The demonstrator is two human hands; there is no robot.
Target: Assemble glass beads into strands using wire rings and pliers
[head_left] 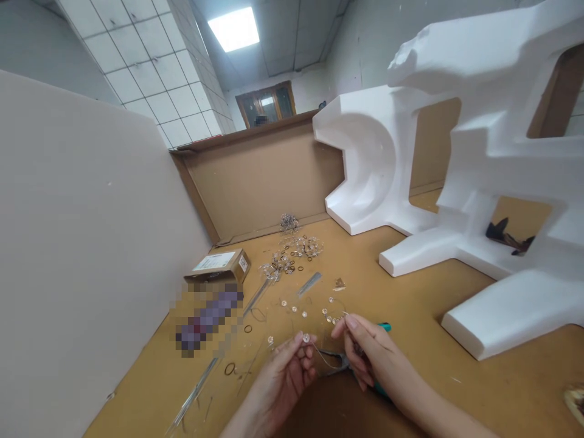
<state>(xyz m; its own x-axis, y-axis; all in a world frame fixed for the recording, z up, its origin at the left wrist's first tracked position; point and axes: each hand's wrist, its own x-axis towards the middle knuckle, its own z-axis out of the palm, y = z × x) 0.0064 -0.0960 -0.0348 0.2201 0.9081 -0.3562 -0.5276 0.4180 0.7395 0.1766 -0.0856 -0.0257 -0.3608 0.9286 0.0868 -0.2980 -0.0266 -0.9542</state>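
Left hand (292,368) is pinched on a clear bead (306,338) above the surface (365,255); right hand (365,344) is closed over pliers (345,362), contents not discernible. Bead is judged light, hard, slippery, best gripped by its rim.

Clear round bead (306,338) (glinting), thin wire (323,359) curving beside it.

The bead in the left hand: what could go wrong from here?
The bead is small and pinched at the fingertips of the left hand, so it could slip out and get mixed up with the loose beads on the table.

The pliers by the right hand point toward the left hand, so they might nip a finger.
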